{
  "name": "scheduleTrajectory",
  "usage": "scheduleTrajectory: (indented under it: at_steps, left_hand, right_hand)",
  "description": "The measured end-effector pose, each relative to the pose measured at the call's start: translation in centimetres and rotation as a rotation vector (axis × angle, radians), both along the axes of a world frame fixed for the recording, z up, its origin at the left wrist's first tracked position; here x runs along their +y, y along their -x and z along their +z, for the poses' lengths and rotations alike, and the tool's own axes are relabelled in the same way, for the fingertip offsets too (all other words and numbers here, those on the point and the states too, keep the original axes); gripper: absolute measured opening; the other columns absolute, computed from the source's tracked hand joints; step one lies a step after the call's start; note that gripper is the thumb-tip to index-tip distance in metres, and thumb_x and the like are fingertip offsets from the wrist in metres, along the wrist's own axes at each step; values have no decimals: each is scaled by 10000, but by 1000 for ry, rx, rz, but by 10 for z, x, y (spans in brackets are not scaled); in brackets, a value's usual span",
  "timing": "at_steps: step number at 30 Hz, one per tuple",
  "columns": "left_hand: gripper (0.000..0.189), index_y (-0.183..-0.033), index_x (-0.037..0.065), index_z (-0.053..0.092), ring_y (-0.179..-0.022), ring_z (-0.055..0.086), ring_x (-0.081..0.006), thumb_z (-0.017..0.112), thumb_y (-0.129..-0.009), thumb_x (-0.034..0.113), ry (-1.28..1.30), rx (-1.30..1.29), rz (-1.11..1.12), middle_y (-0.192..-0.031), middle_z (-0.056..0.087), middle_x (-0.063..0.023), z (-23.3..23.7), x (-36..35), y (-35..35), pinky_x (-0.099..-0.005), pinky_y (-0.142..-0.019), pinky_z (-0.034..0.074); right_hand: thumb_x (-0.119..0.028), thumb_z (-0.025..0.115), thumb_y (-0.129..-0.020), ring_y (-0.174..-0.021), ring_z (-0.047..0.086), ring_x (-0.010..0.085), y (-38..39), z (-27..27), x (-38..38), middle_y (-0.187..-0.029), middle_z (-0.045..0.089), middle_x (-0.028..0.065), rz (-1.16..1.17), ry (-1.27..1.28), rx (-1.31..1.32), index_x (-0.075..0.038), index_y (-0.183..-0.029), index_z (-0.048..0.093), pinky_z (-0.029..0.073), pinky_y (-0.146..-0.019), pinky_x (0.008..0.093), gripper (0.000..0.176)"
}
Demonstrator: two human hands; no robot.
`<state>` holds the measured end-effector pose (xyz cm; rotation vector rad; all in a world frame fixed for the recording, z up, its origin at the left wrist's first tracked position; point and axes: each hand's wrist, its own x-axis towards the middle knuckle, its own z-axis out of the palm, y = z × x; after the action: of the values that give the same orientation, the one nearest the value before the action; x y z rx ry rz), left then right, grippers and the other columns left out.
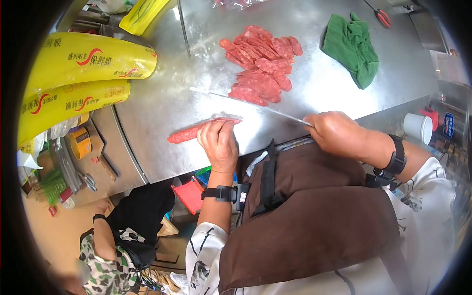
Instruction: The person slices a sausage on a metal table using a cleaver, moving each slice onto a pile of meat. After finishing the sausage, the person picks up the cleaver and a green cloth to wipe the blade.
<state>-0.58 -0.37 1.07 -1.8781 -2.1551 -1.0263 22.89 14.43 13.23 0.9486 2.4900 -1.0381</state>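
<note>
My left hand (219, 147) is closed over a long red sausage (189, 133) that lies on the steel counter. Its fingers press on the sausage from above near the right end. In my right hand (334, 132) is a knife (265, 106), its handle hidden in my fist. The thin blade, seen nearly edge-on, points left and slightly away from me, above the counter and apart from the sausage. Just beyond the blade, a pile of sausage slices (263, 61) is spread on the metal.
A green cloth (350, 51) and red-handled scissors (382, 18) lie at the back right. Yellow rolls of cling film (88, 59) stand at the left. A cleaver (101, 152) and tape (80, 143) lie on the adjoining board. Another person in camouflage (105, 255) is at lower left.
</note>
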Motion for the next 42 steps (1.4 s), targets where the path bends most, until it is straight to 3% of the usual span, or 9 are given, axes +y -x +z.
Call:
scheduleTrajectory:
  at_steps: [4, 9, 15, 38, 42]
  left_hand:
    - [238, -970, 90, 630, -972, 545, -292, 683, -751, 13, -4, -9, -47, -1003, 583, -79, 2, 7, -9, -425, -876, 400]
    - [312, -1005, 20, 617, -988, 523, -413, 644, -694, -3, 16, -26, -50, -1028, 567, -188, -5, -4, -10, -505, -880, 394]
    - [268, -933, 31, 612, -1017, 535, -385, 624, -672, -26, 16, -43, 0, -1058, 595, -160, -5, -2, -13, -509, -875, 401]
    - [377, -1023, 92, 609, -1053, 529, -399, 630, -666, -28, 51, -120, -47, -1118, 576, -151, -19, -9, -7, -523, -866, 392]
    - [401, -1022, 98, 611, -1046, 530, -395, 623, -648, -45, 63, -143, -55, -1102, 576, -145, -16, -7, -7, -524, -860, 394]
  right_hand:
    - [-109, 557, -877, -656, 600, 421, 0, -1, -12, -693, 612, 213, 65, -27, 33, -2, -853, 598, 487, -592, 483, 117]
    - [-58, 561, -836, -601, 600, 391, -2, 18, -19, -647, 600, 179, 131, -57, 96, -4, -822, 561, 484, -556, 464, 56]
    - [-30, 549, -820, -582, 594, 377, -4, 26, -19, -624, 582, 172, 159, -59, 61, 1, -805, 532, 476, -536, 453, 37]
    - [-28, 547, -759, -641, 641, 375, 10, 36, 1, -683, 627, 200, 241, 99, -66, 43, -838, 550, 502, -558, 454, 106]
    - [-10, 558, -742, -637, 636, 393, 28, 21, 7, -674, 624, 221, 252, 159, 20, 50, -816, 561, 498, -554, 464, 96]
